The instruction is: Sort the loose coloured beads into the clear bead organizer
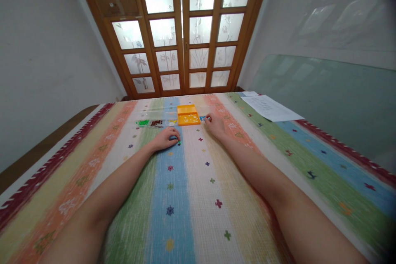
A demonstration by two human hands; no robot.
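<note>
My left hand (165, 138) rests low over the cloth with its fingers curled. At its thumb and fingertips it pinches a tiny green and dark brown piece (179, 143). My right hand (215, 125) has its fingertips pressed together over the small blue pieces (202, 118); whatever is between them is too small to make out. Between and beyond the hands lies an orange case (187, 109), hinged open, with small white pieces (193, 118) in its near half. To its left are small clear boxes of yellow pieces (173, 122), brown pieces (156, 123) and green pieces (143, 123).
A striped, patterned cloth (170, 185) covers the table. Sheets of printed paper (269, 108) lie at the far right. A pale green glass-like panel (328, 90) stands along the right side. Beyond the table are wooden doors (185, 49) with frosted panes.
</note>
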